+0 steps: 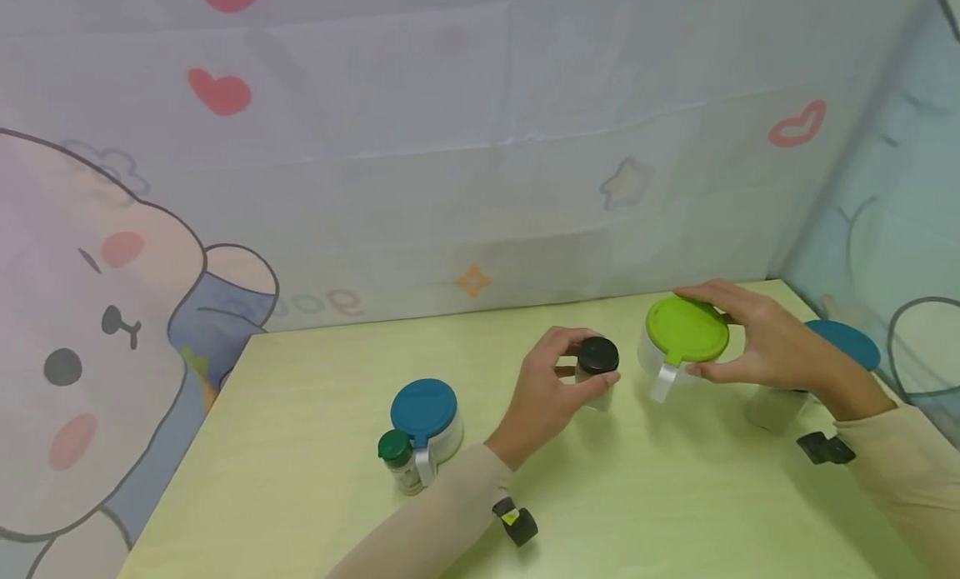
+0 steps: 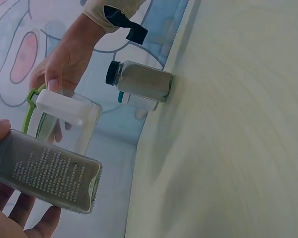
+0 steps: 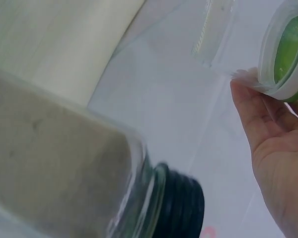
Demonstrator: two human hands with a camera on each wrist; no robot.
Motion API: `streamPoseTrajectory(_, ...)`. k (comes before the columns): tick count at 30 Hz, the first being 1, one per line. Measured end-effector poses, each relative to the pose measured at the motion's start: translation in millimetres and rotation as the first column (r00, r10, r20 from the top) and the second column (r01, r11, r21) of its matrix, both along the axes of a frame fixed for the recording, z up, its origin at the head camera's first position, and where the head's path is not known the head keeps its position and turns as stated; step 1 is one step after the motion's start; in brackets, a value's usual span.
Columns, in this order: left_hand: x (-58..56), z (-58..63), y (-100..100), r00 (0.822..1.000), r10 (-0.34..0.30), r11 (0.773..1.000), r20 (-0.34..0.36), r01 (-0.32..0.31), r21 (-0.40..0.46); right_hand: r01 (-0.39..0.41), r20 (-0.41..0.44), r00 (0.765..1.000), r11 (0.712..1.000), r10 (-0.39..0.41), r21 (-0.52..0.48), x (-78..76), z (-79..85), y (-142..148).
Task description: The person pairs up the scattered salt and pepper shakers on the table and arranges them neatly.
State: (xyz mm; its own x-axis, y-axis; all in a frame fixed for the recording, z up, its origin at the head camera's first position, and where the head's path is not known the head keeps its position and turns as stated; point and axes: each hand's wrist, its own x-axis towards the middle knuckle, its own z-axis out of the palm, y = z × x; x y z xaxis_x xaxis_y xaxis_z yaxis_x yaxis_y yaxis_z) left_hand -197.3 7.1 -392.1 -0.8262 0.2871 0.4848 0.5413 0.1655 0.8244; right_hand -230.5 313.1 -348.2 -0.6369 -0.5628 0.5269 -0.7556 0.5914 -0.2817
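My left hand [image 1: 542,389] grips a black-capped glass bottle [image 1: 597,358], thumb on the near side. Small white print covers the flat side of this bottle [image 2: 49,171] in the left wrist view, and its contents look greyish. To its right, my right hand [image 1: 783,341] holds a clear seasoning jar [image 1: 687,329] with a lime-green lid, thumb and fingers around the lid's edge. The jar's white handle [image 2: 62,106] points toward me. Both held things are up off the table, side by side with a small gap between them.
On the left of the pale table [image 1: 300,446] stand a blue-lidded jar [image 1: 425,412] and a small green-capped bottle [image 1: 401,462], close together. Beside my right forearm stands another dark-capped bottle [image 2: 144,82], with a second blue-lidded jar [image 1: 843,344] behind. A printed cloth [image 1: 420,187] hangs along the back.
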Motion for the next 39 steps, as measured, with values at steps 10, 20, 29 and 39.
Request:
streamPoseTrajectory(10, 6.0, -2.1, -8.9, 1.0, 0.01, 1.0, 0.0, -0.01, -0.012, -0.092, 0.068, 0.993, 0.996, 0.091, 0.0, -0.8, -1.6, -14.6)
streamPoseTrajectory(20, 15.2, -2.5, -18.0, 0.999, 0.029, 0.999, 0.018, -0.029, -0.019, -0.147, 0.064, 0.987, 0.989, 0.146, 0.007, -5.1, -6.2, -25.9)
streamPoseTrajectory(29, 22.7, -4.9, -29.5, 0.998, 0.053, 0.999, 0.029, -0.053, -0.014, -0.153, 0.12, 0.981, 0.988, 0.15, 0.016, -5.5, -10.7, -37.3)
streamPoseTrajectory(39, 31.4, -6.9, -41.2, 0.997, 0.071, 0.997, 0.028, -0.07, -0.014, -0.172, 0.164, 0.972, 0.985, 0.17, -0.001, -4.6, -11.2, -49.1)
